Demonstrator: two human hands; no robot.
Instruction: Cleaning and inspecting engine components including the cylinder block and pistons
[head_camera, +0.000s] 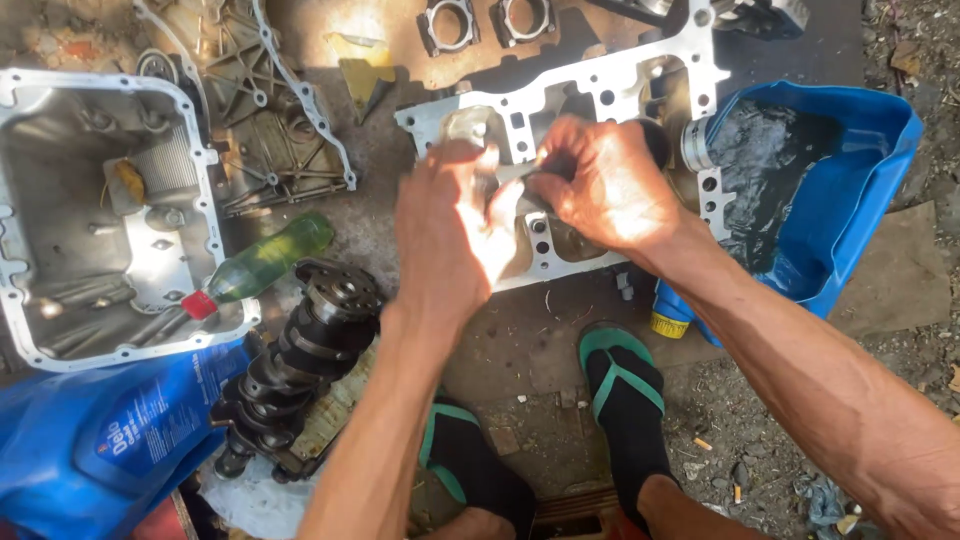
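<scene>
An aluminium engine block (610, 85) lies on the ground in front of me. Both my hands are over its middle. My left hand (450, 225) rests on the block with fingers curled around a small curved metal piece (520, 172). My right hand (600, 185) pinches the same piece from the right side. What lies under the palms is hidden.
A black crankshaft (300, 365) lies at lower left beside a green bottle (265, 262) with a red cap. An aluminium oil pan (100, 215) sits left. A blue tub (820, 190) of dark liquid stands right. A blue oil jug (95, 440) is at bottom left. My sandalled feet (625, 395) are below.
</scene>
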